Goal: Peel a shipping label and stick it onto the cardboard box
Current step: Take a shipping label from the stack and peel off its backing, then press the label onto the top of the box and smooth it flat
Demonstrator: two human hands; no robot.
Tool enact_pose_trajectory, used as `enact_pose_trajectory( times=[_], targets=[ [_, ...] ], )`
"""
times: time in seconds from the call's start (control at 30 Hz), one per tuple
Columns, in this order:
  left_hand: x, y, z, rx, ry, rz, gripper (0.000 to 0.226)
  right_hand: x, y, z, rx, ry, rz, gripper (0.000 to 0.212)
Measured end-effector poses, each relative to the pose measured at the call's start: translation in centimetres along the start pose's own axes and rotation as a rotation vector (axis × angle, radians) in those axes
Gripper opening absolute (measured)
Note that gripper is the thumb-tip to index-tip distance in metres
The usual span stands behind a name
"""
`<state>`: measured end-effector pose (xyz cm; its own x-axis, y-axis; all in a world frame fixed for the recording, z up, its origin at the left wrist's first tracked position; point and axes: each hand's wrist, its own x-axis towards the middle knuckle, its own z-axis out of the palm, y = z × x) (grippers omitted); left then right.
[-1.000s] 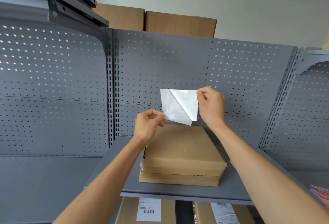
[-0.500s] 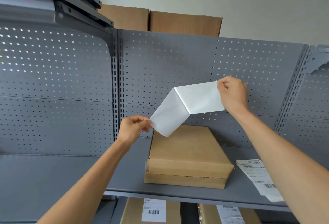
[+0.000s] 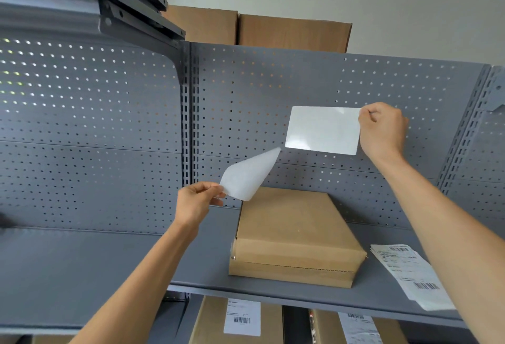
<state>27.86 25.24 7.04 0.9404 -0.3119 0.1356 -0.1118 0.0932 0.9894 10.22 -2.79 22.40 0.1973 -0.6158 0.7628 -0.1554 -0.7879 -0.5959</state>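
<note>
A person's two bare forearms reach up from the bottom of the frame over a grey metal shelf (image 3: 273,293) in what looks like a stockroom. The left hand (image 3: 198,201) pinches a curled, translucent white sheet (image 3: 247,175) between thumb and fingers. The right hand (image 3: 382,130), higher and to the right, is closed on the corner of a flat, glossy white rectangular sheet (image 3: 323,129). The two sheets hang apart with a small gap between their nearest corners, so the peeling looks finished. Which sheet is the shipping label and which the backing cannot be told for sure; the stiff rectangle seems the likelier label. Sticking it down is not yet done: the flat brown cardboard box (image 3: 295,237) sits on the shelf below and between the hands, its top bare. Just to its right lies a loose stack of printed barcode labels (image 3: 407,272). Under the shelf stand more brown cartons (image 3: 207,321), already labelled. Behind rises a grey perforated back panel (image 3: 300,81), with large cardboard cartons (image 3: 292,33) on top against a pale wall.
</note>
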Motion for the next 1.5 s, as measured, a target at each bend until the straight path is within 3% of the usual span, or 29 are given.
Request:
enact_pose_trajectory(
  times=[0.2, 0.6, 0.77, 0.87, 1.0, 1.17, 1.3, 1.5],
  targets=[
    [-1.4, -4.4, -2.8, 0.146, 0.139, -0.05, 0.014, -1.2, -1.8, 0.3, 0.04, -0.013, -0.11, 0.021],
    [-1.3, -6.9, -3.3, 0.845, 0.087, 0.027, 0.03, -4.8, -2.3, 2.8, 0.004, -0.142, -0.166, 0.02],
    [-1.7, -6.0, -2.1, 1.051, 0.028, 0.131, 0.024, -5.3, -2.1, 3.2, 0.008, -0.155, -0.171, 0.02],
    [-1.8, -3.7, -0.9, 0.929, 0.107, 0.244, 0.017, -5.3, -2.1, 3.1, -0.004, -0.15, -0.191, 0.02],
    [-1.8, 2.1, 2.8, 0.478, -0.025, 0.267, 0.02, -5.5, -2.1, 2.9, -0.051, -0.133, -0.253, 0.02],
    [-1.9, 8.2, 7.5, 0.069, -0.188, 0.085, 0.036, -7.3, -2.6, 2.6, -0.158, -0.024, -0.485, 0.014],
    [-1.6, 9.3, 9.4, -0.031, -0.255, -0.017, 0.047, -9.4, -2.3, 2.7, -0.202, 0.017, -0.809, 0.017],
    [-1.3, 8.2, 10.5, -0.056, -0.222, 0.048, 0.021, -10.5, -0.4, 2.6, -0.206, -0.17, -1.03, 0.018]
  ],
)
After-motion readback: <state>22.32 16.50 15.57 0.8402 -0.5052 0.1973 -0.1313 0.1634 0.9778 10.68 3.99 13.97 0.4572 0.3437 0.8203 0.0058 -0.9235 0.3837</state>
